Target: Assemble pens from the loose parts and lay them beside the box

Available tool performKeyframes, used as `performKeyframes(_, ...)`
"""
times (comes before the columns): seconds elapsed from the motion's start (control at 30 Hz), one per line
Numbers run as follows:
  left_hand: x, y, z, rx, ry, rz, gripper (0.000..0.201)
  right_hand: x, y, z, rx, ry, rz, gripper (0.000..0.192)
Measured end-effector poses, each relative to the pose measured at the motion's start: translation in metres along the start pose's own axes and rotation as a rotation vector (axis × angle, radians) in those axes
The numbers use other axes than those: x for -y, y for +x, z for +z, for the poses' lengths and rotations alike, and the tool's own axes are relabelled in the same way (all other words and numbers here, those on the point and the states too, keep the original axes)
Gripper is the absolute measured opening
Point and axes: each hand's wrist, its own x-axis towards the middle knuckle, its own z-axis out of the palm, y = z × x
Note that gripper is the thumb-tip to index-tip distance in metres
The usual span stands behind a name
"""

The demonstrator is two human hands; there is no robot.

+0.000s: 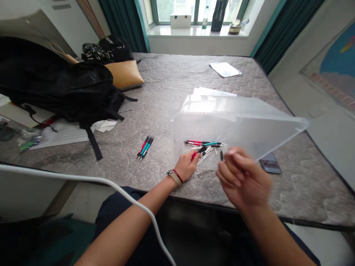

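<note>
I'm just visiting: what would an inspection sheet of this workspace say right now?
Surface: bare grey quilted mattress.
Job's things: loose pens under a clear plastic sheet; three more pens lie apart.
Clutter: black backpack, tan cushion, papers, phone.
Grips: left hand pinches a red-and-black pen; right hand blurred, grip unclear.
Cables: white cable crosses the foreground.
Surroundings: window, teal curtains, wall map.
</note>
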Motion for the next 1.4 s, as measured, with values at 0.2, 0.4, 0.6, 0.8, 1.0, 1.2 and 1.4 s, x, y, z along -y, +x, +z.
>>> performKeyframes(0.2, -0.001, 0.002, -0.005, -0.009, -0.06, -0.029, 0.034, -0.006, 0.032, -0.001, 0.1, 0.216, 0.01, 0.005)
performKeyframes(0.4, 0.0, 0.002, -0.006, -0.012, -0.059, -0.027, 0.033, -0.016, 0.043, -0.009, 0.054, 0.179, 0.021, 0.015)
performKeyframes(0.6, 0.003, 0.002, -0.006, -0.027, -0.068, -0.051, 0.033, -0.003, 0.075, -0.047, -0.256, -0.081, -0.178, 0.043)
performKeyframes(0.8, 0.005, 0.002, -0.004, -0.05, -0.073, -0.048, 0.033, 0.009, 0.1, -0.079, -0.378, -0.528, -0.47, 0.041)
performKeyframes(1.0, 0.008, 0.004, -0.004, -0.074, -0.069, -0.086, 0.033, 0.006, 0.106, -0.074, -0.325, -0.86, -0.551, 0.039)
performKeyframes(1.2, 0.007, 0.004, -0.004, -0.091, -0.127, -0.124, 0.032, 0.013, 0.104, -0.075, -0.3, -0.986, -0.517, 0.039)
performKeyframes(1.4, 0.016, 0.006, 0.004, -0.028, -0.328, -0.173, 0.036, 0.005, 0.106, -0.08, -0.189, -1.078, -0.386, 0.038)
